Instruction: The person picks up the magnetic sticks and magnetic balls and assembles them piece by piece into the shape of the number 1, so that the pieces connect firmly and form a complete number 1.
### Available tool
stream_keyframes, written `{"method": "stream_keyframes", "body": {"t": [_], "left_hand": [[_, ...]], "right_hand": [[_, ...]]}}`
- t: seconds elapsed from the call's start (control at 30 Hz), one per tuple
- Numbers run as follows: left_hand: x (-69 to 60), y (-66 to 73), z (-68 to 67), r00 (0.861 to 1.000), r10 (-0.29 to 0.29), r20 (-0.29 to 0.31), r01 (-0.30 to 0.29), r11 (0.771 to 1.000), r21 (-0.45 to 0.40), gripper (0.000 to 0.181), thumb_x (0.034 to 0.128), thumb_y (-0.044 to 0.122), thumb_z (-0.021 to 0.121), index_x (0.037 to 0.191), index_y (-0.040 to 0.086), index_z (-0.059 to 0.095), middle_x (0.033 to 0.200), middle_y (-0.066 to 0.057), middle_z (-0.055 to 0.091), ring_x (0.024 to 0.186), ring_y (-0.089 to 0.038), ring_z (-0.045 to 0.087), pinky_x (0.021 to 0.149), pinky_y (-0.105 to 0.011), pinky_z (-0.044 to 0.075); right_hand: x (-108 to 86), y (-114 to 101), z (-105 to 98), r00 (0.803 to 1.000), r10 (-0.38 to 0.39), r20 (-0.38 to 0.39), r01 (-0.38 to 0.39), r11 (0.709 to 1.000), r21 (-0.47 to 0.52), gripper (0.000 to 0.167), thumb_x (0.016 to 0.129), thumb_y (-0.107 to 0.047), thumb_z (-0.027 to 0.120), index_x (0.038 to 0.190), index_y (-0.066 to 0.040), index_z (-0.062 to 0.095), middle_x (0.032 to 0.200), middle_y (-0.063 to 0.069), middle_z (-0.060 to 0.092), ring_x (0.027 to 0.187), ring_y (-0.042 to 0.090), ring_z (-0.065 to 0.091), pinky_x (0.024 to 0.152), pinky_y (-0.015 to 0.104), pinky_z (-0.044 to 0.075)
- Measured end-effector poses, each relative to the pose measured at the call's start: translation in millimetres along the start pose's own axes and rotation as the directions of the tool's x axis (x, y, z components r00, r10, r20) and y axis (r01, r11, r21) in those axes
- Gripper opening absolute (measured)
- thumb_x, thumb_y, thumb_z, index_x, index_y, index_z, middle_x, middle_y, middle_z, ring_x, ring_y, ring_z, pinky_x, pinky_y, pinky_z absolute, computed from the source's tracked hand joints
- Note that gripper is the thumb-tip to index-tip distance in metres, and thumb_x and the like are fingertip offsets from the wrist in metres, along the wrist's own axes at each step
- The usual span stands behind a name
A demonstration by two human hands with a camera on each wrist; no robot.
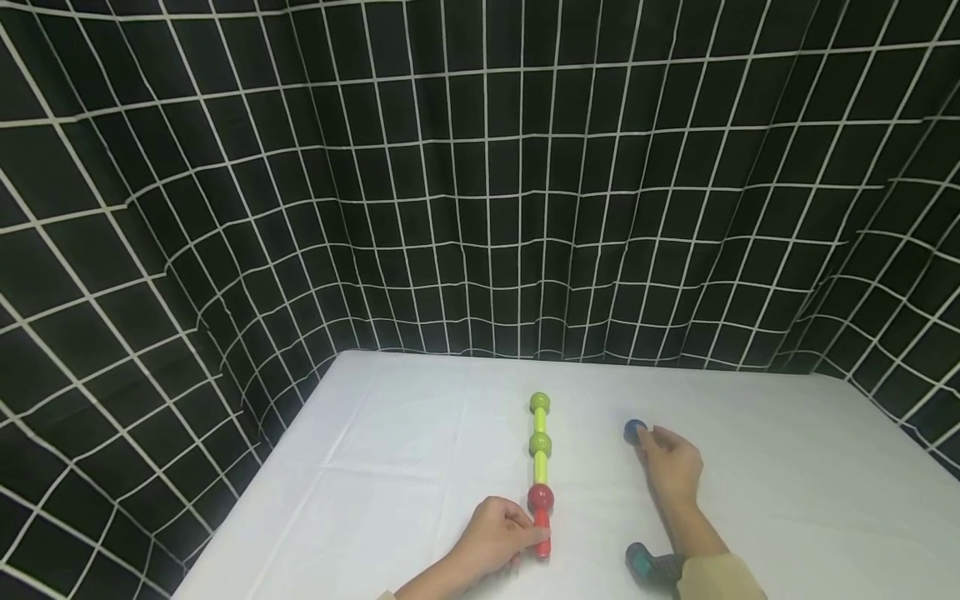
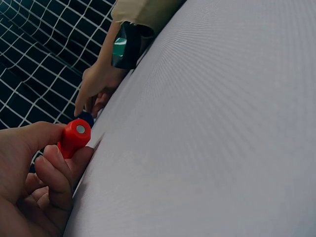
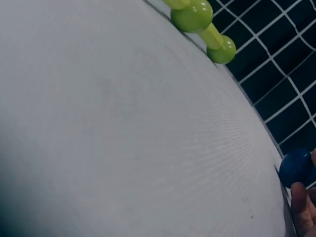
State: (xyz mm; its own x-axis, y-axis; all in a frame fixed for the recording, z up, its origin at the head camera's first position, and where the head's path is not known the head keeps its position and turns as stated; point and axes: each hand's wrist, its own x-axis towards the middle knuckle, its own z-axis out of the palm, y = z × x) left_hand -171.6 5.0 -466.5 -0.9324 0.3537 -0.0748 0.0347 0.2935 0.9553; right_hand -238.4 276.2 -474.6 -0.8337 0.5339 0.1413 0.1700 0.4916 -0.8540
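A straight chain of toy balls and rods lies on the white tabletop in the head view. From the far end it runs green ball [image 1: 540,403], green rod, second green ball [image 1: 540,444], green rod, red ball [image 1: 540,498] and red rod [image 1: 543,549]. My left hand [image 1: 493,535] pinches the red rod between thumb and fingers. A silvery disc shows in the rod's near end in the left wrist view. To the right of the chain, my right hand [image 1: 672,468] holds a blue ball [image 1: 634,430] by its fingertips, at or close to the table surface.
A white cloth covers the table [image 1: 390,433]. Behind it and at both sides hangs a black curtain [image 1: 502,217] with a white grid. A dark wrist-worn device [image 1: 651,565] with a teal patch sits at my right wrist, beside a beige sleeve [image 1: 718,577].
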Motion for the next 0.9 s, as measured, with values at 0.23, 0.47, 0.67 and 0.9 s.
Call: {"method": "stream_keyframes", "body": {"t": [0.23, 0.47, 0.67, 0.9], "left_hand": [[-1.2, 2.5, -0.2, 1.000, 0.005, 0.010, -0.005, 1.000, 0.001, 0.022, 0.0765, 0.027, 0.074, 0.070, 0.008, 0.065, 0.044, 0.008, 0.047, 0.036, -0.002, 0.039, 0.037, -0.014, 0.031], [-1.2, 3.1, -1.0, 1.000, 0.003, 0.015, -0.003, 1.000, 0.004, 0.022, 0.0764, 0.027, 0.074, 0.070, 0.008, 0.065, 0.044, 0.008, 0.047, 0.036, -0.001, 0.039, 0.037, -0.014, 0.031], [-1.4, 2.7, -0.9, 1.000, 0.006, 0.012, -0.006, 1.000, 0.005, 0.022, 0.0762, 0.027, 0.074, 0.069, 0.008, 0.065, 0.043, 0.008, 0.046, 0.036, -0.001, 0.039, 0.038, -0.014, 0.031], [-2.3, 2.8, -0.2, 1.000, 0.006, 0.003, -0.006, 1.000, 0.010, 0.022, 0.0755, 0.027, 0.075, 0.069, 0.008, 0.065, 0.044, 0.008, 0.047, 0.036, -0.002, 0.039, 0.038, -0.014, 0.031]], "right_hand": [[1.9, -3.6, 2.2, 1.000, -0.003, 0.011, 0.003, 1.000, -0.028, 0.059, 0.092, -0.045, 0.052, 0.123, 0.006, 0.052, 0.122, 0.029, 0.055, 0.120, 0.043, 0.048, 0.100, 0.053, 0.038], [1.4, -7.9, 4.2, 0.998, -0.030, 0.052, 0.031, 0.999, -0.033, 0.053, 0.091, -0.038, 0.057, 0.124, 0.002, 0.051, 0.126, 0.026, 0.054, 0.119, 0.042, 0.049, 0.097, 0.053, 0.041], [2.4, -7.6, 6.9, 0.995, -0.085, 0.060, 0.090, 0.993, -0.082, 0.047, 0.090, -0.031, 0.060, 0.124, 0.000, 0.050, 0.126, 0.026, 0.053, 0.120, 0.043, 0.047, 0.098, 0.055, 0.039], [2.9, -6.6, 6.9, 0.989, -0.125, 0.083, 0.134, 0.985, -0.110, 0.049, 0.088, -0.031, 0.063, 0.123, 0.002, 0.052, 0.125, 0.027, 0.054, 0.121, 0.044, 0.047, 0.098, 0.056, 0.038]]}}
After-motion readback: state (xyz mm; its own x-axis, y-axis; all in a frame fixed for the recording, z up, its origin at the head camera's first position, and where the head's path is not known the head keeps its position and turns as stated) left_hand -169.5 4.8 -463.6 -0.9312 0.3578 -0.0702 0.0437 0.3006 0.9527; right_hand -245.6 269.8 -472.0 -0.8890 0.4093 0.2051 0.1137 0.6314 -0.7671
